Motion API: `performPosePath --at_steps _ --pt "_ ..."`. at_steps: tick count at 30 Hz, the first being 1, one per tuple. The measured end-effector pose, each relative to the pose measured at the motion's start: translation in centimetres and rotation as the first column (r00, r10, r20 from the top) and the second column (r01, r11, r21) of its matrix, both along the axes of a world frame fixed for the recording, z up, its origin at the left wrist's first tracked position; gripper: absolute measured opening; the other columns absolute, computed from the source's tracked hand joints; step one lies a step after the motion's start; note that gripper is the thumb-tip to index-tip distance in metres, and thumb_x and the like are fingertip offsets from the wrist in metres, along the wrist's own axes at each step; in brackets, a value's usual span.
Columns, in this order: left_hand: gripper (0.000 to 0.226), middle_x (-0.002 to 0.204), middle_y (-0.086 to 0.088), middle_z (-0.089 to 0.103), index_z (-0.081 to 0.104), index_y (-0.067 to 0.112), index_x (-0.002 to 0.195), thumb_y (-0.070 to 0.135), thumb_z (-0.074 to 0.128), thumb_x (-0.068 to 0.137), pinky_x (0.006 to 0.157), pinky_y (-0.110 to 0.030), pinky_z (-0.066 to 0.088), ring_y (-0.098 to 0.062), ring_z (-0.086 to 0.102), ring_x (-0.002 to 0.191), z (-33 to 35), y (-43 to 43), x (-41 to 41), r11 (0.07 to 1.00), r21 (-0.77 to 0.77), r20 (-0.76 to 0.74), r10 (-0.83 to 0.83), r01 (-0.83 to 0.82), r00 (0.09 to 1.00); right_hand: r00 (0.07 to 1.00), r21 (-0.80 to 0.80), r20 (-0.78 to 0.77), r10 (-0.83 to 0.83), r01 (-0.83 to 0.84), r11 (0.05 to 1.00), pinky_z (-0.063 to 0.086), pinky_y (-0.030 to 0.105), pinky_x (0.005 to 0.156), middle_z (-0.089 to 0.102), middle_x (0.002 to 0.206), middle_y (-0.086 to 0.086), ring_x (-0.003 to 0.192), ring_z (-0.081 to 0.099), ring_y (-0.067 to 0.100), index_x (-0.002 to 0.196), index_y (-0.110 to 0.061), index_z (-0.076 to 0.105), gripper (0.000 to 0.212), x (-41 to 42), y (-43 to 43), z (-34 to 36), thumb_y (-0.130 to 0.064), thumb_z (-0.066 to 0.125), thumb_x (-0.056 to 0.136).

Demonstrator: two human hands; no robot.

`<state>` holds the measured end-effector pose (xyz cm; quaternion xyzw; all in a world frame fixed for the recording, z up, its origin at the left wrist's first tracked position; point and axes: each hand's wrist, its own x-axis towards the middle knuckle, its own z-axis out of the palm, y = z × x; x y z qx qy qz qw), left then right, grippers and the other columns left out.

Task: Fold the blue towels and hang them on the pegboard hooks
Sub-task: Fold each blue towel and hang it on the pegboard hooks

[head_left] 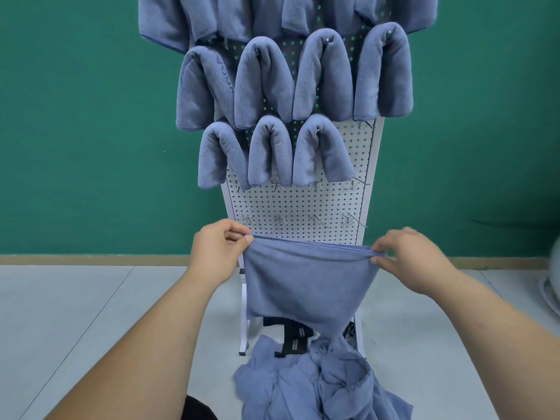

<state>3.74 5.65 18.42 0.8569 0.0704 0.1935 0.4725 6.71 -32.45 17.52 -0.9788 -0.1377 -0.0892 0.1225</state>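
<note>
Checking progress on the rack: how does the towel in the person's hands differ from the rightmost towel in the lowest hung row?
The held towel spreads flat, pinched at its top corners by the left hand and right hand; the hung towel is folded thick and draped in an arch. The held towel is in front of the pegboard, low down; the hung towel hangs on it. Both are blue.

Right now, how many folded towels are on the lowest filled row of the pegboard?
3 folded towels: left, middle, right. The fourth hook at the row's right end is bare; none seem hidden.
</note>
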Motion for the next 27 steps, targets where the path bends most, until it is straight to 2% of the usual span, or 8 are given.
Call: performPosePath --at_steps 6,8,11,14,17,22,25,27 --pt "0.016 0.081 0.015 0.073 0.08 0.031 0.104 0.019 0.079 0.093 0.076 -0.015 0.048 0.004 0.064 0.071 -0.1 0.0 0.2 0.985 0.17 0.081 0.027 -0.041 0.996 0.973 -0.064 0.185 -0.141 0.155 0.986 0.05 0.033 0.073 0.065 0.127 -0.016 0.116 0.053 0.019 0.105 -0.036 0.079 0.021 -0.4 0.1 0.2 -0.049 0.063 0.1" --pt "0.011 0.081 0.016 0.073 0.08 0.028 0.102 0.021 0.077 0.094 0.072 -0.011 0.044 0.005 0.063 0.075 -0.2 -0.4 0.3 0.964 0.252 0.074 0.062 -0.078 0.995 0.958 -0.027 0.226 -0.177 0.188 0.982 0.053 0.033 0.069 0.073 0.115 -0.013 0.104 0.06 0.02 0.106 -0.036 0.079 0.021 -0.7 0.4 0.5 -0.047 0.062 0.101" --pt "0.007 0.08 0.016 0.07 0.076 0.027 0.099 0.021 0.073 0.097 0.073 -0.025 0.049 -0.007 0.065 0.077 -0.5 -0.7 0.6 0.948 0.297 0.063 0.104 -0.118 0.993 0.949 0.133 0.199 -0.245 0.221 0.966 0.056 0.032 0.063 0.075 0.082 -0.008 0.079 0.066 0.024 0.099 -0.039 0.08 0.016 -0.9 0.8 1.4 -0.049 0.068 0.098" --pt "0.005 0.08 0.015 0.069 0.071 0.026 0.099 0.022 0.07 0.099 0.071 -0.029 0.046 -0.015 0.066 0.079 -0.8 -0.7 0.7 0.935 0.337 0.033 0.101 -0.107 0.994 0.948 0.307 0.185 -0.259 0.195 0.931 0.058 0.032 0.063 0.072 0.069 -0.012 0.069 0.068 0.017 0.086 -0.038 0.08 0.009 -1.3 0.7 2.2 -0.046 0.081 0.088" --pt "0.005 0.08 0.014 0.069 0.07 0.027 0.099 0.023 0.07 0.098 0.071 -0.031 0.05 -0.015 0.065 0.079 -0.9 -0.7 0.7 0.93 0.355 0.021 0.097 -0.098 0.995 0.938 0.367 0.208 -0.278 0.189 0.911 0.058 0.033 0.064 0.069 0.067 -0.018 0.068 0.068 0.011 0.081 -0.035 0.076 0.014 -1.5 0.8 2.7 -0.04 0.09 0.08" --pt "0.007 0.081 0.016 0.069 0.069 0.032 0.097 0.026 0.07 0.097 0.071 -0.034 0.056 -0.016 0.065 0.079 -0.6 -0.6 0.4 0.914 0.383 0.02 0.137 -0.134 0.99 0.93 0.235 0.287 -0.23 0.165 0.958 0.054 0.035 0.065 0.064 0.075 -0.018 0.083 0.064 0.022 0.112 -0.033 0.077 0.026 -1.8 1.3 3.0 -0.037 0.084 0.087" --pt "0.01 0.082 0.014 0.068 0.071 0.031 0.102 0.022 0.068 0.099 0.071 -0.034 0.053 -0.016 0.063 0.078 -0.8 -0.4 0.4 0.924 0.363 0.022 0.123 -0.123 0.992 0.929 0.163 0.305 -0.209 0.165 0.973 0.051 0.036 0.064 0.061 0.08 -0.014 0.089 0.055 0.02 0.093 -0.03 0.08 0.014 -1.8 1.7 2.4 -0.043 0.082 0.088" --pt "0.018 0.086 0.01 0.071 0.074 0.027 0.115 0.019 0.067 0.1 0.074 -0.031 0.049 -0.019 0.063 0.082 -1.1 0.1 0.6 0.927 0.356 0.011 0.12 -0.116 0.993 0.971 0.357 0.159 -0.177 0.111 0.927 0.049 0.029 0.067 0.071 0.087 -0.013 0.086 0.06 0.012 0.085 -0.031 0.077 0.017 -1.7 1.5 2.6 -0.046 0.084 0.085"
